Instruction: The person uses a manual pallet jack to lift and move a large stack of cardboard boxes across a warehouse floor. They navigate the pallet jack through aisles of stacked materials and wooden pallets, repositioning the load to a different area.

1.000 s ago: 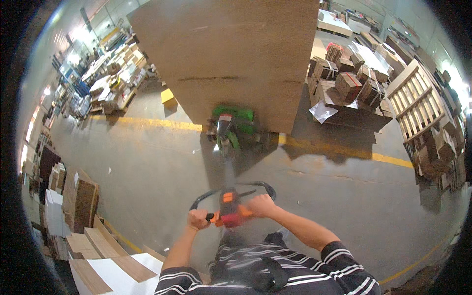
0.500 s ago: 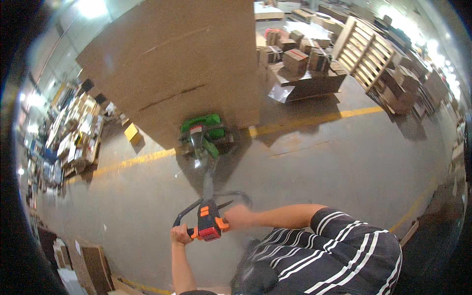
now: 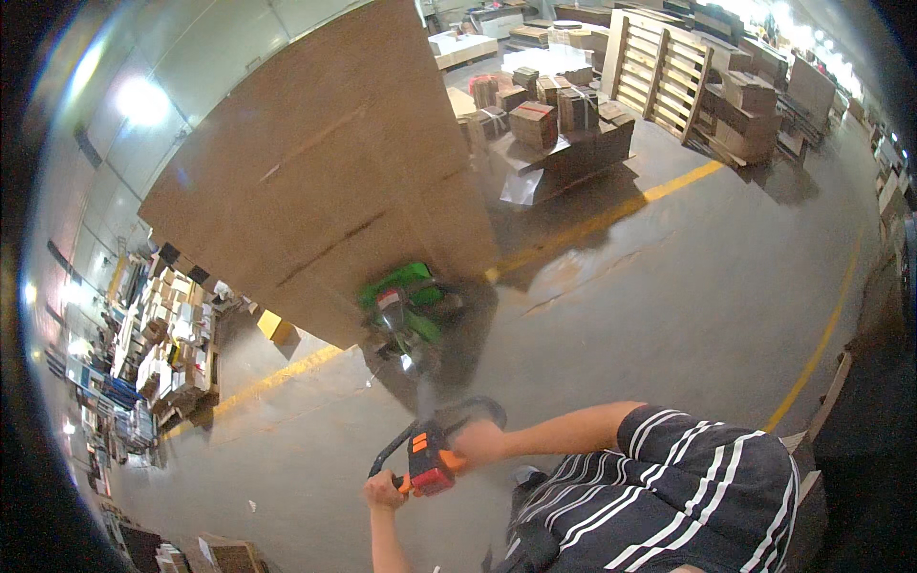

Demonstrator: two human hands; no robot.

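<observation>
My left hand [image 3: 384, 490] is wrapped around the left grip of a pallet jack handle [image 3: 432, 461], which has a black loop, orange parts and a red end. On the other side my right hand [image 3: 475, 443], blurred by motion, is closed around the right grip; its fingertips are hidden. From the handle a shaft runs forward to the green pallet jack body [image 3: 406, 296]. Directly beyond it rises a very large brown cardboard load [image 3: 325, 162], whose base is partly hidden behind the jack.
Cardboard boxes [image 3: 533, 125] sit on a low stack at far right, near a leaning wooden pallet [image 3: 656, 72]. Several stacked goods [image 3: 172, 334] line the left, with a yellow block [image 3: 274, 326] on the floor. Yellow lines [image 3: 611, 222] cross the grey floor.
The handle and both hands have shifted right and lower in view. The load and jack now appear tilted, and the boxes and pallet sit farther left. Both hands stay on the handle.
</observation>
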